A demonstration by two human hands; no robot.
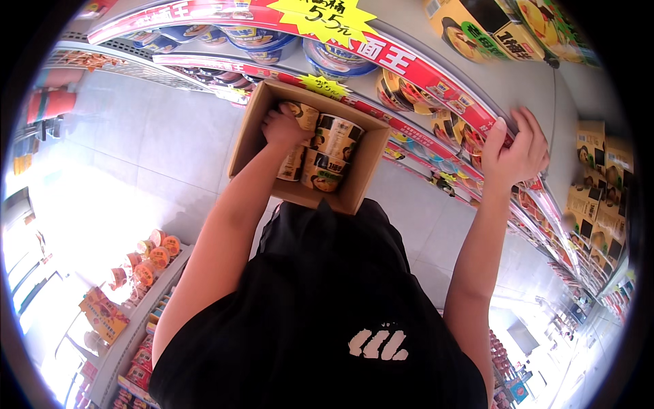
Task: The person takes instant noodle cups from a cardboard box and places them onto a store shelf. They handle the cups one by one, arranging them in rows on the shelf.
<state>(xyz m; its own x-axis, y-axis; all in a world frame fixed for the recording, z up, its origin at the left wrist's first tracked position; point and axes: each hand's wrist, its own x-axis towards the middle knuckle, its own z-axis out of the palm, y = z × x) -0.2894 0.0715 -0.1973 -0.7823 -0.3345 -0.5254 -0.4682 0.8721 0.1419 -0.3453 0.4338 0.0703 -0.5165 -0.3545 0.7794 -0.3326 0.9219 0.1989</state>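
An open cardboard box (370,158) is in front of my body, close against a shop shelf. Several yellow-and-black instant noodle cups (337,135) stand inside it. My left hand (286,130) reaches into the box, its fingers around the noodle cup (306,115) in the far left corner. Part of that cup is hidden by the hand. My right hand (517,151) rests at the front edge of the upper shelf (521,84), thumb and fingers apart, holding nothing. Further back on this shelf are larger yellow noodle tubs (475,33).
Red label strips (388,56) and a yellow starburst price sign (324,18) line the shelf fronts. Blue-and-white noodle bowls (337,57) fill a lower level. Yellow-and-black packs (592,199) stack at right. Behind on the left, a display shelf carries orange-lidded cups (158,255).
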